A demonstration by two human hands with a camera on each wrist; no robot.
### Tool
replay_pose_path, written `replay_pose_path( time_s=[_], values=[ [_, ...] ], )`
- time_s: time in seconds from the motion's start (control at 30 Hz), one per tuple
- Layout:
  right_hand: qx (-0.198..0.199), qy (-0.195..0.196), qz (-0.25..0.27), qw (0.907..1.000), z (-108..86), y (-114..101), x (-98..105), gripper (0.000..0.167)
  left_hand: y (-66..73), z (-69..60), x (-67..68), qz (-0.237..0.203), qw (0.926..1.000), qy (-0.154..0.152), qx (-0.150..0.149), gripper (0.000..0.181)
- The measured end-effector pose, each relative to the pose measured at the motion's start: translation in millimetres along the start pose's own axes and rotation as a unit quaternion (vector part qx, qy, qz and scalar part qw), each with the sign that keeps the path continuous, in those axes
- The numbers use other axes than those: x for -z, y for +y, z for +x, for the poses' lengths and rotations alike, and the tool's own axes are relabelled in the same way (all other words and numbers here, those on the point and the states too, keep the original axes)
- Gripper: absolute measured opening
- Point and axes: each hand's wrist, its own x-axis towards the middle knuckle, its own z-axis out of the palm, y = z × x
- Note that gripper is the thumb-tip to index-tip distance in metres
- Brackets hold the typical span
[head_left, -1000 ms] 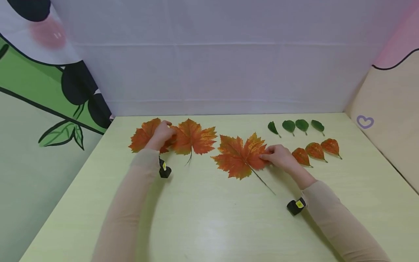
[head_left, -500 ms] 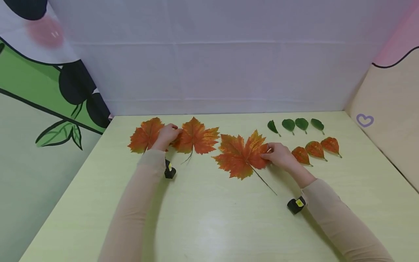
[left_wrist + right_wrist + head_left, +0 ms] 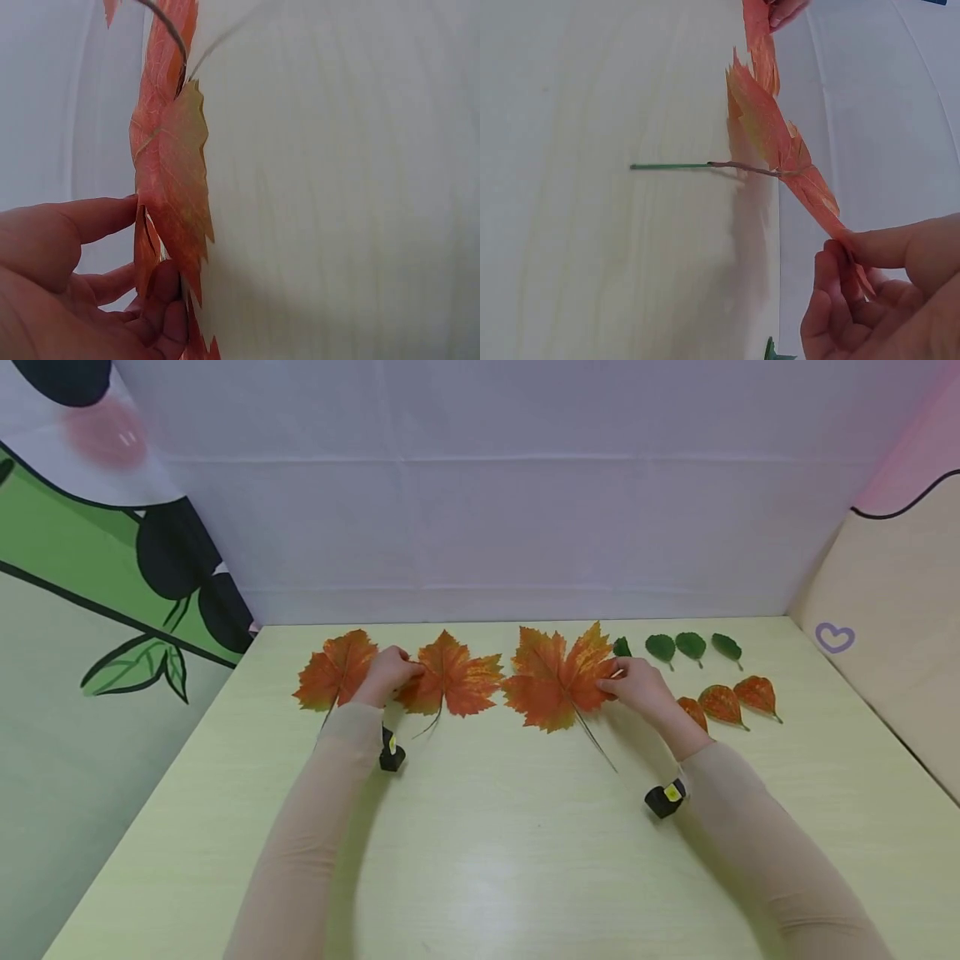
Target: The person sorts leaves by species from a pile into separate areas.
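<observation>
Three orange maple leaves stand in a row at the table's far side in the head view. My left hand (image 3: 384,677) pinches the left edge of the middle maple leaf (image 3: 457,681), thumb on one face and fingers behind in the left wrist view. The left maple leaf (image 3: 330,672) lies partly hidden by that hand. My right hand (image 3: 643,687) pinches the right edge of the large right maple leaf (image 3: 555,685) between thumb and fingers. In the right wrist view this leaf is tilted, lifted off the table, its stem (image 3: 675,166) pointing away.
Several small green leaves (image 3: 691,646) lie in a row at the far right of the table (image 3: 480,843). In front of them lie three small orange-red leaves (image 3: 723,704), one partly covered by my right hand. A pale cloth wall (image 3: 480,527) rises behind the table's far edge.
My right hand has carried the large maple leaf away from me, level with the others. My left hand has shifted right, and the middle leaf has slid slightly right.
</observation>
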Motion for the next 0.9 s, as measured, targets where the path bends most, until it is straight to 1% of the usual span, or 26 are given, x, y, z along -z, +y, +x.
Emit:
replay_pose_path(
  time_s=[0.13,0.27,0.37,0.47,0.57,0.63,0.73,0.87,0.9],
  values=[
    [-0.018,0.006,0.038,0.9991,9.4,-6,-2,0.019,0.8,-1.3,0.3,-0.012,0.9999,0.005,0.003,0.043],
    [-0.045,0.008,0.066,0.9967,15.9,-6,-5,0.018,0.9,0.1,5.4,0.015,0.9990,0.043,-0.003,0.047],
    [-0.065,0.012,0.084,0.9943,19.7,-5,-7,0.017,0.1,2.0,10.6,0.042,0.9963,0.074,-0.013,0.051],
    [-0.071,0.016,0.083,0.9939,24.8,-4,-11,0.017,-1.4,3.5,13.4,0.055,0.9954,0.077,-0.016,0.050],
    [-0.059,0.016,0.050,0.9969,29.8,-3,-17,0.020,-3.3,4.3,12.5,0.073,0.9948,0.071,-0.007,0.050],
    [-0.047,0.014,0.022,0.9986,32.0,-3,-19,0.023,-3.1,4.3,11.0,0.092,0.9933,0.069,0.001,0.050],
    [-0.043,0.016,-0.015,0.9989,32.2,-4,-18,0.029,-0.7,1.9,11.1,0.120,0.9907,0.064,0.004,0.052],
    [-0.045,0.010,-0.073,0.9963,27.5,-2,-6,0.033,6.2,-3.4,20.1,0.149,0.9868,0.063,0.004,0.053],
    [-0.044,0.009,-0.088,0.9951,26.0,-1,-3,0.035,7.8,-5.0,23.4,0.150,0.9865,0.064,0.003,0.053]
  ],
)
